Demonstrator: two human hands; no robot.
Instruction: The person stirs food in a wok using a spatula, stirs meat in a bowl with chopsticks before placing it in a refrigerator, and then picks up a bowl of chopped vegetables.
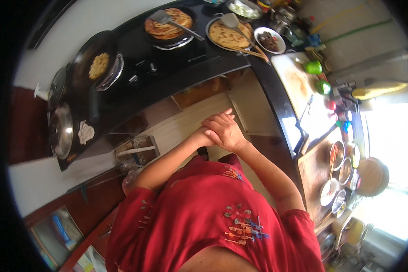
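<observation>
My left hand (204, 136) and my right hand (226, 131) are clasped together in front of my body, the right one lying over the left, with no object visible in them. Beyond them runs a black gas cooktop (170, 64). A dark wok (81, 61) on its left burner holds pale chopped pieces of food (99, 66). Browned flatbreads (176, 22) are stacked on the other burner with a metal spatula (176, 23) resting on top. To their right, a plate of flatbreads (226, 34) carries a second spatula (230, 21) and wooden chopsticks (246, 51).
A bowl of dark food (269, 40) stands by the flatbread plate. The right counter holds a white cutting board (289, 80), green peppers (323, 87), a wooden board (312, 176) and several small bowls (329, 192). A metal lid (62, 131) and a crumpled cloth (86, 132) lie at left.
</observation>
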